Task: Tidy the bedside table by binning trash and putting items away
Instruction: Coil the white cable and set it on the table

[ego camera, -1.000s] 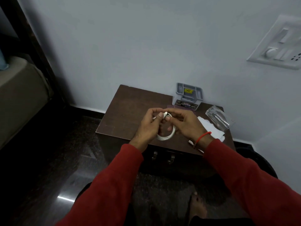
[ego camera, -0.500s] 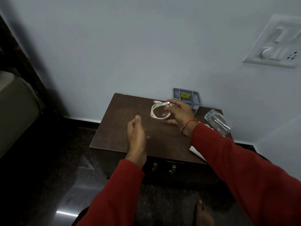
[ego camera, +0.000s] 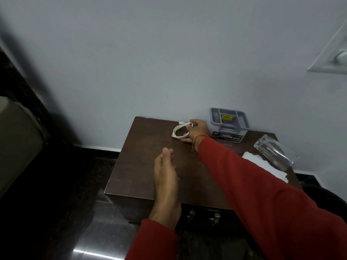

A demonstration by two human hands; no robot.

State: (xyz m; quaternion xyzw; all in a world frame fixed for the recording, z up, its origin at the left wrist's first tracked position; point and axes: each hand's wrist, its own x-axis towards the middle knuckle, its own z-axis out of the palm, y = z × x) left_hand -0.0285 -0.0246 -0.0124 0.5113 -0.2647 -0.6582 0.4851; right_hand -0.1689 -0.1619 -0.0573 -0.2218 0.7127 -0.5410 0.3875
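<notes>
A coiled white cable (ego camera: 177, 131) rests on the far part of the dark brown bedside table (ego camera: 139, 166), close to the wall. My right hand (ego camera: 198, 131) is shut on the cable's right side, with its plug ends sticking out to the left of my fingers. My left hand (ego camera: 166, 171) hovers over the table's middle, holding nothing, its fingers loosely curled together. A clear plastic packet (ego camera: 275, 152) and white paper (ego camera: 262, 164) lie at the table's right side.
A grey plastic tray with a yellow label (ego camera: 229, 119) leans against the wall on a dark printed card (ego camera: 226, 136). Two metal drawer handles (ego camera: 203, 215) show on the table's front. A switch plate (ego camera: 334, 55) is on the wall at the right. Dark polished floor lies left of the table.
Both hands held the coiled cable near the table's front a second ago. My left hand let go, and my right hand carried the cable to the back of the table.
</notes>
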